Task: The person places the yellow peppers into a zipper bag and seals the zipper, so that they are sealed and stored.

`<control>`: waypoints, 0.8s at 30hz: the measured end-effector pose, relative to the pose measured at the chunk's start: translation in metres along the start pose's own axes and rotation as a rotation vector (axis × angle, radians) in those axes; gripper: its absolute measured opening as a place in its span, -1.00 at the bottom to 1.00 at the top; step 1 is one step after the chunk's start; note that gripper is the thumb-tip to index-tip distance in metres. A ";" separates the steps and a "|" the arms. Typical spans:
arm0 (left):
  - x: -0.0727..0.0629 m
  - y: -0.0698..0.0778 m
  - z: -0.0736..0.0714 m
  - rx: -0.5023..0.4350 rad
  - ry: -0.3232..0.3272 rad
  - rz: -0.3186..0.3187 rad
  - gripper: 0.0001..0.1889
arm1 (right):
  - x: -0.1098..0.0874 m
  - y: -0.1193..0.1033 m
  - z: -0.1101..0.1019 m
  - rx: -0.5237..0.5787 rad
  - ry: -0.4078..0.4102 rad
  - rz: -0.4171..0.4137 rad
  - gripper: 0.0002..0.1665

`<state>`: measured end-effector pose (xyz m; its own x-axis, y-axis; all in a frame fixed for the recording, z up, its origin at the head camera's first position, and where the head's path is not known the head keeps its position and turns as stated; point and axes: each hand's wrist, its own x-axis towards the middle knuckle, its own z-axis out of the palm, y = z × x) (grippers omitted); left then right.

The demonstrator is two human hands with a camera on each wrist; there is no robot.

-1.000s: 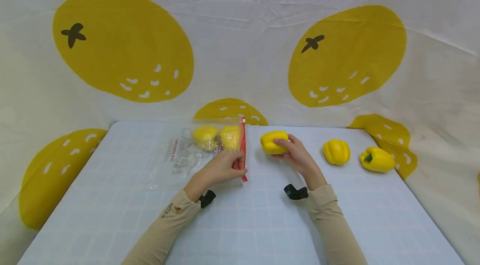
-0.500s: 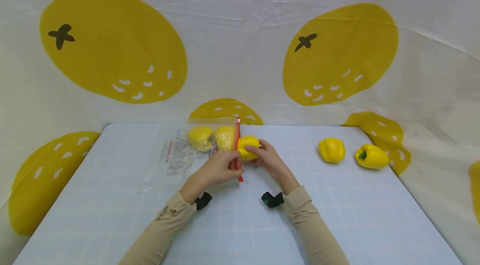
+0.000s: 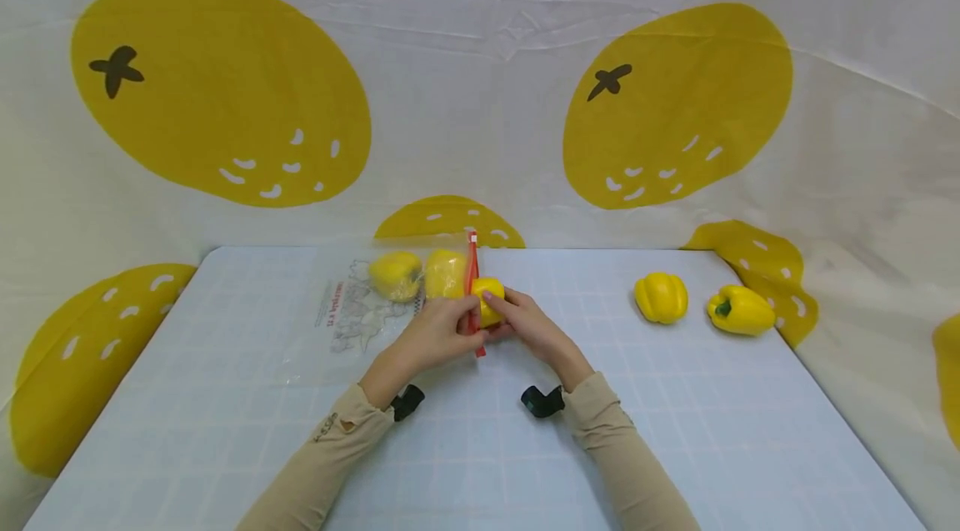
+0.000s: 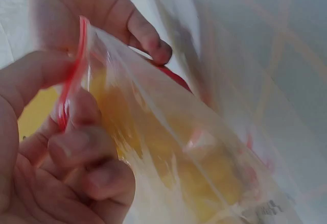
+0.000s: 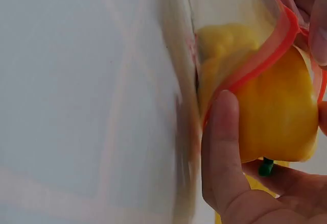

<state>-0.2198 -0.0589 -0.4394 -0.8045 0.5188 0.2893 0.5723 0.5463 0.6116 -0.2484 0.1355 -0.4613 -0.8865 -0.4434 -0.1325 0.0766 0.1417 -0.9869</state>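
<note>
My left hand (image 3: 444,333) pinches the red-edged mouth of a clear zip bag (image 3: 360,306), its red strip (image 4: 76,76) between thumb and fingers in the left wrist view. Two yellow bell peppers (image 3: 396,276) lie inside the bag. With its fingers spread round a third yellow bell pepper (image 5: 276,106), my right hand (image 3: 529,328) holds it at the bag's mouth. In the right wrist view the red strip crosses over that pepper, so it is partly inside; its green stem (image 5: 265,167) points back toward the right palm.
On the right side of the table (image 3: 750,431) lie a yellow bell pepper (image 3: 661,298) and another pepper (image 3: 741,311) with its green stem showing. Behind the table hangs a white cloth (image 3: 465,97) printed with large yellow fruits.
My right hand has carried its pepper leftward to the bag's mouth and pushed it partway in. The left hand keeps its pinch on the red edge.
</note>
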 end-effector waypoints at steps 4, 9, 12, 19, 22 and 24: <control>0.000 0.000 0.001 0.047 0.033 -0.014 -0.78 | -0.002 -0.001 -0.001 -0.038 -0.027 -0.020 -0.43; 0.001 -0.001 0.002 0.043 0.046 -0.021 -0.79 | -0.002 -0.004 -0.001 -0.121 0.050 -0.028 -0.55; 0.001 -0.001 0.002 0.027 0.047 -0.016 -0.80 | -0.001 -0.003 -0.001 -0.113 0.094 -0.044 -0.61; 0.001 -0.002 0.002 0.002 0.030 -0.021 -0.80 | 0.002 0.003 0.000 -0.138 0.011 -0.110 -0.66; 0.000 -0.002 0.002 -0.005 0.031 -0.014 -0.80 | 0.003 0.004 0.002 -0.150 -0.027 -0.130 -0.68; 0.000 -0.002 0.002 0.000 0.034 -0.007 -0.79 | 0.003 0.005 0.002 -0.158 -0.044 -0.138 -0.71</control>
<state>-0.2209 -0.0583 -0.4422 -0.8134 0.4921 0.3102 0.5667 0.5498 0.6136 -0.2499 0.1326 -0.4670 -0.8624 -0.5063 -0.0039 -0.1202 0.2123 -0.9698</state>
